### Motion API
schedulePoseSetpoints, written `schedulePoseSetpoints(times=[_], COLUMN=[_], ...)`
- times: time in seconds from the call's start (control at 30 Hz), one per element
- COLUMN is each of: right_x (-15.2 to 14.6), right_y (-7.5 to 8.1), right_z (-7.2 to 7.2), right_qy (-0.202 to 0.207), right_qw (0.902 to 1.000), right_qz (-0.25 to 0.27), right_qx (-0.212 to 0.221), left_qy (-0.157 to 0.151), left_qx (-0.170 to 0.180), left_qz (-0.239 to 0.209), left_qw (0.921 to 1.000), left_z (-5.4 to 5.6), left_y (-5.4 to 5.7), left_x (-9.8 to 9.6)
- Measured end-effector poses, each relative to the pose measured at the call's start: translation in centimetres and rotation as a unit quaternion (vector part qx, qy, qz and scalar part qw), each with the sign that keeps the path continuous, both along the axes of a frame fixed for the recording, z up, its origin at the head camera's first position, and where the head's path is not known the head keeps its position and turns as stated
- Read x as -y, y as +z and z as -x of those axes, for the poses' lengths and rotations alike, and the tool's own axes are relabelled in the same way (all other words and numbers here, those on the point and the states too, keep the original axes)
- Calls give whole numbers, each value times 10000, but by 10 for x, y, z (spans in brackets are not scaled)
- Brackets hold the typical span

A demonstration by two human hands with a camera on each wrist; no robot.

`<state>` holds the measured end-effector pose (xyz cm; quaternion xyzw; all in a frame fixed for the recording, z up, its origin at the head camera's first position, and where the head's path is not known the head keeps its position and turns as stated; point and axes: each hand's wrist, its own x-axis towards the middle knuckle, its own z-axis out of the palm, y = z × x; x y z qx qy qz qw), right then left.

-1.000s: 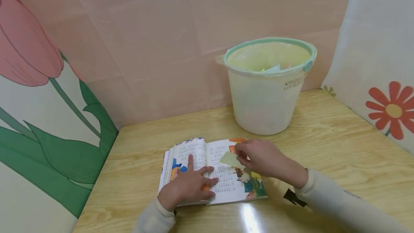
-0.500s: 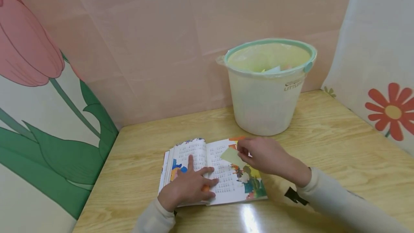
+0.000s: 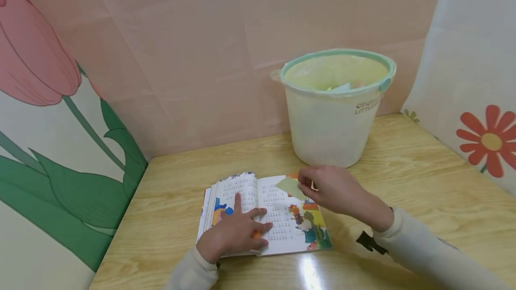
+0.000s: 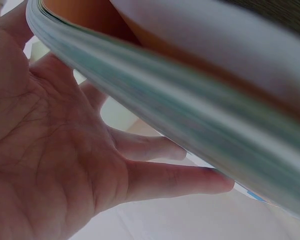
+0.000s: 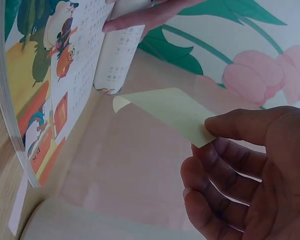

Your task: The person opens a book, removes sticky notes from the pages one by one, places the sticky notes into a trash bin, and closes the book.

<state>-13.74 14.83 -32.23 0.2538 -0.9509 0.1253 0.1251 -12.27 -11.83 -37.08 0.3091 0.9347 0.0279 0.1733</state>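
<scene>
An illustrated book (image 3: 280,243) lies spread on the wooden table. Across its left page and the gutter rests my left hand (image 3: 235,232), fingers spread straight and palm down. The left wrist view shows that palm (image 4: 55,145) beside the thick page edges (image 4: 155,95). My right hand (image 3: 338,194) pinches one corner of a pale green sticky note (image 3: 289,187) between thumb and fingers. In the right wrist view the note (image 5: 170,110) is held off the page, its far edge curled over. The other fingers of that hand (image 5: 245,170) are bent, holding nothing.
A whitish bucket (image 3: 328,129) with a mint rim and a clear liner stands behind the book to the right, with paper pieces inside. A pink backdrop (image 3: 193,66) closes the rear, and printed flower panels flank both sides. The table (image 3: 423,182) extends right of the book.
My right hand has shifted slightly right and up with the sticky note, uncovering more of the right page's picture. The left hand and book stay in place.
</scene>
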Motion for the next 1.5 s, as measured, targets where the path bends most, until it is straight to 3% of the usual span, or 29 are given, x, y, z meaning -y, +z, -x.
schedulePoseSetpoints(times=[0.23,0.5,0.7,1.13,1.5], right_x=[-1,-6,-9,-22,-32], right_y=[6,14,22,78,116], right_z=[-1,-1,3,12,18], right_qy=[-53,-72,-84,-53,-22], right_qw=[9999,9986,9978,9893,9812], right_qz=[93,506,543,554,578], right_qx=[126,-138,-360,-1346,-1840], left_qy=[-10,37,60,76,130], left_qx=[-16,49,102,89,133], left_qz=[-44,-40,-7,43,5], left_qw=[10000,10000,9999,9999,9998], left_z=[0,0,1,2,3], left_y=[0,-2,-3,-1,-6], left_x=[0,0,-1,-1,-1])
